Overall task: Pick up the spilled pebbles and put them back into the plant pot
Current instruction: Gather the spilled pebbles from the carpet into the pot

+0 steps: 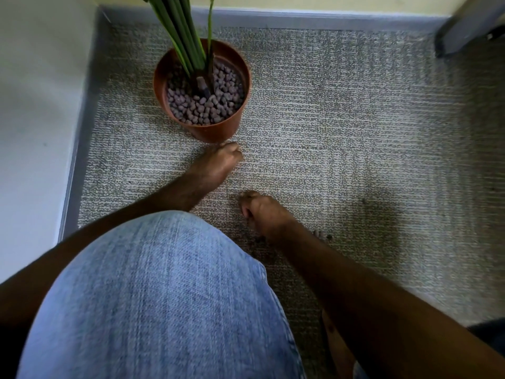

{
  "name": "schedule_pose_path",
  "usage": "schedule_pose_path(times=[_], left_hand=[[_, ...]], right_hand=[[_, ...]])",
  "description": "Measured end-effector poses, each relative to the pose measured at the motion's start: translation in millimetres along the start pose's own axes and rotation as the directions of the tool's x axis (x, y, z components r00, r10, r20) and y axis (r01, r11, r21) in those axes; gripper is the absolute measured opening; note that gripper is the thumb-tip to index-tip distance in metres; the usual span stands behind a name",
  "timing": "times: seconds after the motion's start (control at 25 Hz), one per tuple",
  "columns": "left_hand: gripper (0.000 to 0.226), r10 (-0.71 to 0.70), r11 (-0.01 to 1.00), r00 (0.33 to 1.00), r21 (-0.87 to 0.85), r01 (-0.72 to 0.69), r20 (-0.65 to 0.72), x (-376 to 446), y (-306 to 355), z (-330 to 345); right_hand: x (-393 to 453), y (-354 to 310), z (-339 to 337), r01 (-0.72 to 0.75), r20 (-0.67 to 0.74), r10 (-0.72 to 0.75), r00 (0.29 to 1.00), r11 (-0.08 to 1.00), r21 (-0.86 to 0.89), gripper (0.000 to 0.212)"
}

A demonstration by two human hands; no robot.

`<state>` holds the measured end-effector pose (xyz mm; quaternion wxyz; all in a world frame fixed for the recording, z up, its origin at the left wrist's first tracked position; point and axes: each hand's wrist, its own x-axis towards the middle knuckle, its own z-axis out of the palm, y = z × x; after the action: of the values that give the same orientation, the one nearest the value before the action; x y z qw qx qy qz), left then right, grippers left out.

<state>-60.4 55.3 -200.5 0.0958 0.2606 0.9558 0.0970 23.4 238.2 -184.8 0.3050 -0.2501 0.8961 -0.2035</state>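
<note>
Pebbles (322, 235) on carpet | just beside right hand (262, 212)

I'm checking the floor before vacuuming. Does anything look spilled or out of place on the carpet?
Yes. A few brown pebbles lie loose on the carpet beside the right hand, away from the pot, which holds many like them. The pot itself stands upright.

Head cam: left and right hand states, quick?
Left hand: fingers curled by the plant pot; contents hidden, cannot tell.
Right hand: fingers curled low over the carpet, near spilled pebbles; grip unclear.
</note>
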Motion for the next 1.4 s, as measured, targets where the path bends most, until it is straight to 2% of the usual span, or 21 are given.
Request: schedule_pose_path(times=[0.12,0.28,0.48,0.56,0.64,0.72,0.8,0.92,1.0,1.08,1.16,1.2,1.28,1.4], left_hand=[[0.022,-0.018,1.0,0.995,0.021,0.02,-0.098,1.3,-13.4,3.5],[0.018,-0.029,1.0,0.998,-0.004,0.029,-0.063,-3.5,-16.2,6.6],[0.016,-0.045,0.99,0.998,-0.138,0.037,-0.051,-13.2,-11.9,3.4],[0.015,-0.048,0.978,0.996,-0.206,0.031,-0.078,-15.2,-14.3,-1.1],[0.014,-0.089,0.957,0.981,-0.287,0.037,-0.17,-24.3,-16.5,-9.5],[0.014,-0.161,0.927,0.949,-0.372,0.051,-0.271,-37.3,-16.4,-22.0],[0.013,-0.218,0.906,0.889,-0.423,0.031,-0.402,-47.6,-16.7,-37.6],[0.015,-0.308,0.89,0.775,-0.455,0.03,-0.551,-51.3,-21.6,-65.6],[0.015,-0.356,0.872,0.724,-0.489,0.03,-0.59,-40.9,-35.2,-87.5],[0.014,-0.39,0.856,0.701,-0.516,0.037,-0.597,-25.7,-45.3,-104.5],[0.016,-0.4,0.85,0.733,-0.522,0.073,-0.55,-14.9,-52.0,-112.3],[0.017,-0.42,0.831,0.754,-0.548,0.095,-0.506,-12.1,-53.7,-111.7],[0.019,-0.431,0.809,0.781,-0.577,0.111,-0.453,-17.5,-54.5,-100.3],[0.017,-0.367,0.879,0.734,-0.471,0.073,-0.571,-32.2,-47.3,-91.1]], right_hand=[[-0.9,-2.1,0.8,-0.043,-0.025,0.043,0.999,0.999,0.002,0.023],[-1.2,-2.3,1.5,-0.042,-0.051,0.042,0.998,0.999,-0.001,0.031],[3.4,0.1,-1.8,-0.093,-0.012,0.092,0.996,0.992,-0.087,0.018],[1.3,4.6,-3.8,-0.105,-0.008,0.105,0.994,0.994,0.01,0.015],[-2.1,12.9,-5.6,-0.121,0.009,0.121,0.993,0.983,0.135,0.015],[-4.4,15.8,-9.3,-0.178,-0.012,0.194,0.981,0.92,0.35,0.017],[-2.5,12.4,-24.2,-0.176,-0.089,0.277,0.957,0.796,0.579,0.019],[7.2,-2.4,-67.6,-0.1,-0.21,0.324,0.923,0.727,0.679,0.018],[21.5,-14.1,-106.4,0.005,-0.324,0.284,0.902,0.745,0.667,0.018],[38.5,-23.8,-145.5,0.135,-0.484,0.224,0.846,0.788,0.601,0.014],[57.6,-36.1,-175.6,0.207,-0.576,0.182,0.797,0.814,0.543,0.012],[68.0,-43.1,-183.1,0.222,-0.591,0.151,0.793,0.831,0.511,0.011],[82.9,-54.8,-183.6,0.216,-0.556,0.048,0.83,0.891,0.399,0.01],[83.7,-49.8,-175.9,0.122,-0.444,-0.001,0.896,0.962,0.244,0.021]])
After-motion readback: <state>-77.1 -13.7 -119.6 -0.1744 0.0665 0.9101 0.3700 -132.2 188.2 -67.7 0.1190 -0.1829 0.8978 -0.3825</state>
